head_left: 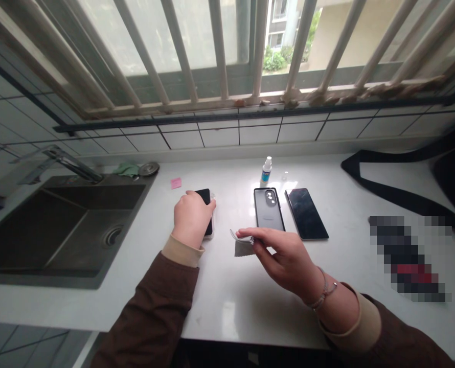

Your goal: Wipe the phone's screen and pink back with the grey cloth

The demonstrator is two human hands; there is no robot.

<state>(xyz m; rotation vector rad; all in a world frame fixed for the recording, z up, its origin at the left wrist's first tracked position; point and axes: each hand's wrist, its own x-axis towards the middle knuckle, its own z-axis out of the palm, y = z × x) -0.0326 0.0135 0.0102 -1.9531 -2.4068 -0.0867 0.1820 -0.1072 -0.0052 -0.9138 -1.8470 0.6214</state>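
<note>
My left hand (191, 217) rests on a black phone (204, 197) lying on the white counter (231, 291), covering most of it. My right hand (285, 258) pinches a small grey cleaning cloth (243, 248) just above the counter, to the right of that phone. Beyond my right hand lie a dark phone case (268, 208), camera cut-out up, and a second black phone (306, 213) with its screen up. A small white spray bottle with a blue label (266, 171) stands behind the case.
A dark sink (64, 230) with a metal tap (72, 163) fills the left. A pink sticky note (176, 183), a green rag (128, 169) and a round strainer lid (149, 168) lie near it. A black bag strap (396, 194) crosses the right side. Barred window behind.
</note>
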